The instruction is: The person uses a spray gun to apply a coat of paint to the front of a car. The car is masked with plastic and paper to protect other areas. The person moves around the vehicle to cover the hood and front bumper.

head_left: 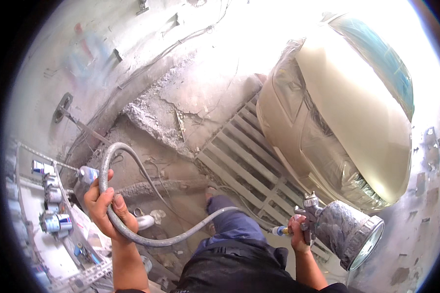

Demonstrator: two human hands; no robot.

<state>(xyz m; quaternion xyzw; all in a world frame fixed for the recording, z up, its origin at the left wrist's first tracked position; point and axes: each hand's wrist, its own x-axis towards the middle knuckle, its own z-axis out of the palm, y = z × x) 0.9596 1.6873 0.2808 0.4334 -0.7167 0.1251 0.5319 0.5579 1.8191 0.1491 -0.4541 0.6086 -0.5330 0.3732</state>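
My left hand is closed round a thick grey air hose, which loops up above the hand and sags across in front of my body. In my right hand is the handle of a spray gun, with a blue hose fitting at its lower end. The gun's large paint cup is crusted with grey overspray and tilts out to the right. Beyond the gun stands the front of a car, its bonnet pale gold and its windscreen and lights covered in clear film.
At left, a rack holds several paint cans. A slatted metal floor grate lies between me and the car. Broken concrete forms a rough ledge by the wall, where cables run. A metal bracket sticks out there.
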